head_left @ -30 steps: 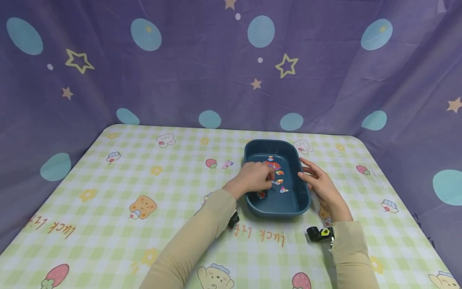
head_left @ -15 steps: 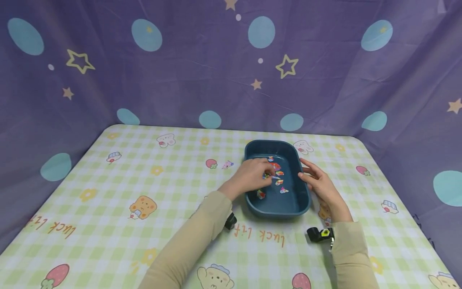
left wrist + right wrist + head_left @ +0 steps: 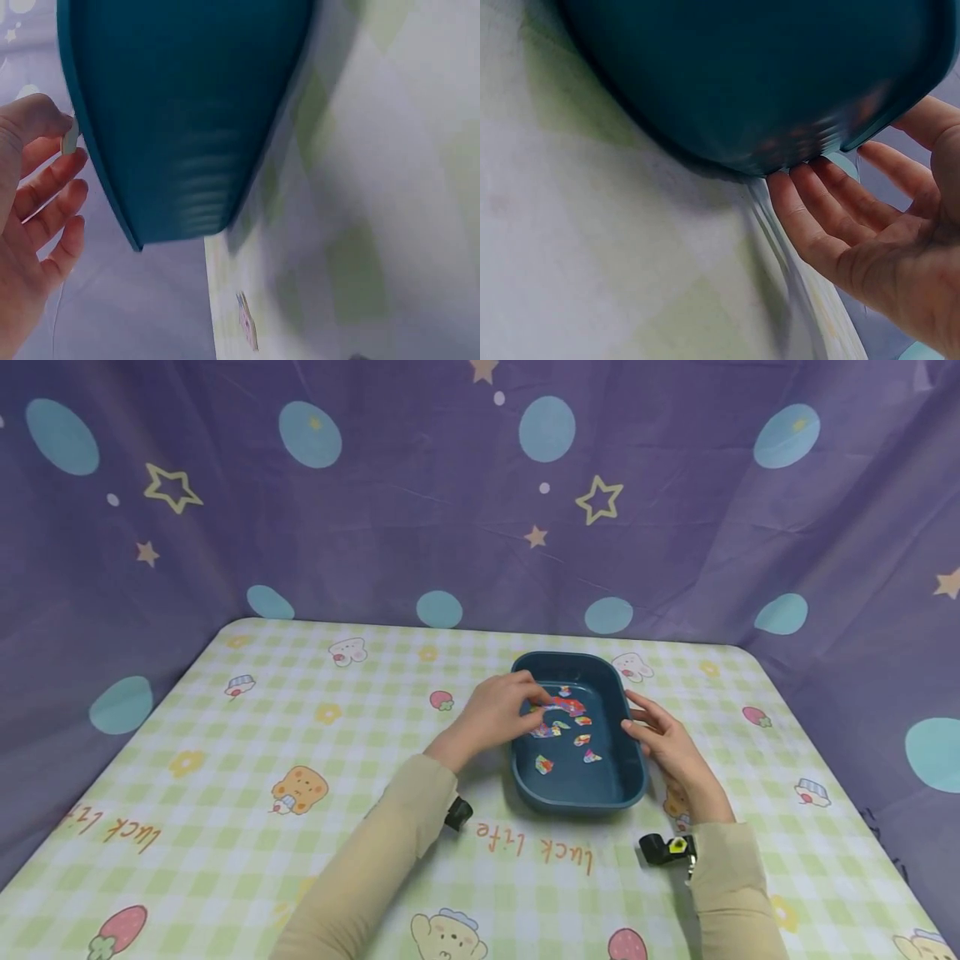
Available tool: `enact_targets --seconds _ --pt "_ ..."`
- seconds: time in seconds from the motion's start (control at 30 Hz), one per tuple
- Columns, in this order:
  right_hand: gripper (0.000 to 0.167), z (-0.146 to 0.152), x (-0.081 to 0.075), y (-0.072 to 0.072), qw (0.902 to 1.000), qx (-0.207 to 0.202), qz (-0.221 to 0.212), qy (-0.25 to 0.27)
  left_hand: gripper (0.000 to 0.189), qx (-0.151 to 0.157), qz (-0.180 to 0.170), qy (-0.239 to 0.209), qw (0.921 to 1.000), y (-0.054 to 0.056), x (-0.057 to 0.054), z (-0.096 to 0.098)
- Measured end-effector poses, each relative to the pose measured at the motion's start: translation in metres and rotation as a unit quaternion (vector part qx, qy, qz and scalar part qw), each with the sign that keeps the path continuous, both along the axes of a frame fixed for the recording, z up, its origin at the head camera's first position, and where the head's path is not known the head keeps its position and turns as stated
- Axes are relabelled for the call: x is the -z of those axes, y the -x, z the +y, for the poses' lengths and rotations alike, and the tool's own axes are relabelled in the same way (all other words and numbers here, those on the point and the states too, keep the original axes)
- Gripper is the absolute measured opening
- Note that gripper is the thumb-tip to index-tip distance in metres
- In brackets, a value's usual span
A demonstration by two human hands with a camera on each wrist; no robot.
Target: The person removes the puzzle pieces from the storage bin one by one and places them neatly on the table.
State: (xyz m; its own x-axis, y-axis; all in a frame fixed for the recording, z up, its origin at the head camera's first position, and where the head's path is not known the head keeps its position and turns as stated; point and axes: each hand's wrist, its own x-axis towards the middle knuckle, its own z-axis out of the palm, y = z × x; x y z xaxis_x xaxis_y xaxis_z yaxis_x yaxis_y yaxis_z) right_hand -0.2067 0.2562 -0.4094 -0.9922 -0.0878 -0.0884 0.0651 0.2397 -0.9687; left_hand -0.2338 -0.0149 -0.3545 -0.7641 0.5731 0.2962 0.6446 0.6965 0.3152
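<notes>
In the head view a dark blue plastic basin point(image 3: 581, 800) rests on the table, with several small colourful flat pieces point(image 3: 567, 706) scattered over its floor. My left hand point(image 3: 491, 714) is over its left rim and pinches a thin flat piece point(image 3: 70, 138) between thumb and forefinger. The pale edge of that piece faces the left wrist view. My right hand point(image 3: 671, 747) holds the basin's right side, fingers against the outer wall and thumb at the rim. Another flat piece point(image 3: 247, 322) lies on the cloth left of the basin; my left hand hides it in the head view.
A green-and-white checked tablecloth point(image 3: 202, 852) with printed cartoons covers the table. Behind it hangs a purple curtain point(image 3: 420, 485) with stars and spots. A black wrist camera point(image 3: 663, 849) sits below each hand.
My left hand has drawn back left and slightly up, from inside the basin to its left rim, holding the piece. More pieces on the basin floor are uncovered. My right hand stays put.
</notes>
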Motion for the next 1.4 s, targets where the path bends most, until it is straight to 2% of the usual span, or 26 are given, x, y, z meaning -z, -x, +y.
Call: enact_targets --seconds 0.3,0.47,0.77,0.9,1.0,1.17,1.4 --pt "0.062 -0.001 -0.001 0.000 1.0000 0.001 0.005 -0.005 0.015 -0.020 0.020 -0.024 0.9993 0.005 -0.003 -0.026" --pt "0.061 -0.001 0.000 -0.001 1.0000 0.000 0.000 -0.010 0.016 -0.038 0.026 -0.040 0.9981 0.005 0.000 -0.039" --pt "0.061 0.000 0.000 0.000 0.9999 0.001 -0.008 -0.009 0.018 -0.079 -0.004 -0.051 0.9956 0.006 0.011 -0.064" --pt "0.061 0.000 0.000 0.000 0.9999 0.001 -0.007 -0.008 0.017 -0.101 -0.028 -0.055 0.9930 0.008 0.017 -0.074" --pt "0.060 0.000 0.001 0.000 1.0000 0.001 -0.005 -0.009 0.017 -0.120 -0.048 -0.049 0.9904 0.012 0.024 -0.080" --pt "0.061 0.000 0.001 0.000 1.0000 0.000 -0.004 -0.009 0.016 -0.146 -0.059 -0.035 0.9869 0.020 0.037 -0.092" --pt "0.061 0.000 0.000 0.000 1.0000 -0.002 -0.003 -0.006 0.016 -0.169 -0.067 -0.027 0.9829 0.029 0.042 -0.100"
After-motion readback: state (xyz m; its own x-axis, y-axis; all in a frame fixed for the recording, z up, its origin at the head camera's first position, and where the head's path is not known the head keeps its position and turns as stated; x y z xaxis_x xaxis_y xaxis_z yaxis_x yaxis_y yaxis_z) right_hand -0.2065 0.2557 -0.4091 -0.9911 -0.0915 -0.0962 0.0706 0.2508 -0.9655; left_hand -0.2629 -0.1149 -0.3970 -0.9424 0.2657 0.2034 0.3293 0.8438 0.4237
